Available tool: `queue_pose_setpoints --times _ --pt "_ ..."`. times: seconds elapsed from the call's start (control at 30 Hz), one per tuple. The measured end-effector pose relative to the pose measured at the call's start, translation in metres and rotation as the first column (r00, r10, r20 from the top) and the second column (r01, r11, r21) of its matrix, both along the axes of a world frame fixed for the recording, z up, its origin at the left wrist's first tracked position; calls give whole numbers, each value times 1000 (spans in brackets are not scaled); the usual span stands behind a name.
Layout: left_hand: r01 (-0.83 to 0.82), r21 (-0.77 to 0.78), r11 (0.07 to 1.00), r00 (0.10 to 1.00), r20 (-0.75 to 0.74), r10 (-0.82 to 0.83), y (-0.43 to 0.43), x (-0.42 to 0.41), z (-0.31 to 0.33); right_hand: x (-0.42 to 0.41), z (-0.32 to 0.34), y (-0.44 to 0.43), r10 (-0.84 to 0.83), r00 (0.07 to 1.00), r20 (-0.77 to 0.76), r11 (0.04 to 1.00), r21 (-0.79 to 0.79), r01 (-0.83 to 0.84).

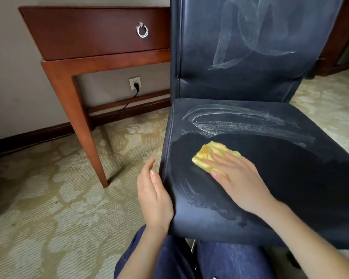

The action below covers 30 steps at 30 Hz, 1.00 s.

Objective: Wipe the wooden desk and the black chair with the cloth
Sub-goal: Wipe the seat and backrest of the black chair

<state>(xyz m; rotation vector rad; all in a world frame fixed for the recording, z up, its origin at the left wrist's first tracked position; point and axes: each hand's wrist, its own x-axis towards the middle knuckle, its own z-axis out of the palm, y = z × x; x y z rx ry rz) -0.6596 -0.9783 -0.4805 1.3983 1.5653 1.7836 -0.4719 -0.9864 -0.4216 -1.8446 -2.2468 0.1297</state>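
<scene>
A single head-worn camera looks forward and steeply down from above the person's lap, close to the black chair [250,158], whose seat fills the lower right and whose backrest runs off the top edge. The left hand [154,198] and right hand [240,180] enter from the bottom. The wide-angle lens bends the wooden desk [93,37] at upper left, standing farther back against the wall.

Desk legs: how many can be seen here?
1. The desk leg stands at the desk's front left corner, on the carpet, left of the chair. Others may be hidden behind the chair or outside the picture.
</scene>
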Motion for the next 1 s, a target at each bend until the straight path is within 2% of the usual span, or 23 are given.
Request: queue_pose_setpoints --times 0.1,0.27,0.43,0.5,0.57,0.67,0.73,0.8,1.0 --pt "-9 28 1000 1000 11 9 0 -2 -1 -13 -1 46 25 999 43 1000 -18 -24" --pt "-14 51 999 1000 22 13 2 -3 1 -51 3 110 -11 1000 15 990 -140 13" --pt "13 11 1000 999 35 -13 3 -5 5 -81 -2 110 43 999 14 987 -156 -41" --pt "90 -31 995 996 3 -90 -3 -10 1 -83 -3 94 94 996 -3 985 -142 -93" --pt "239 -103 966 968 -49 -245 -18 -19 -12 -82 -5 74 135 991 -7 983 -125 -135" --pt "480 -242 843 863 -42 -504 -45 -38 -31 -82 -9 43 149 989 0 988 -51 -148" --pt "495 -319 808 796 -207 -569 -58 -48 -37 -83 -14 24 141 989 39 990 1 -141" --pt "437 -374 818 743 -363 -563 -64 -51 -38 -83 -18 5 145 985 98 988 32 -148" --pt "318 -421 849 725 -469 -504 -63 -50 -24 -79 -32 -54 179 968 175 963 172 -209"
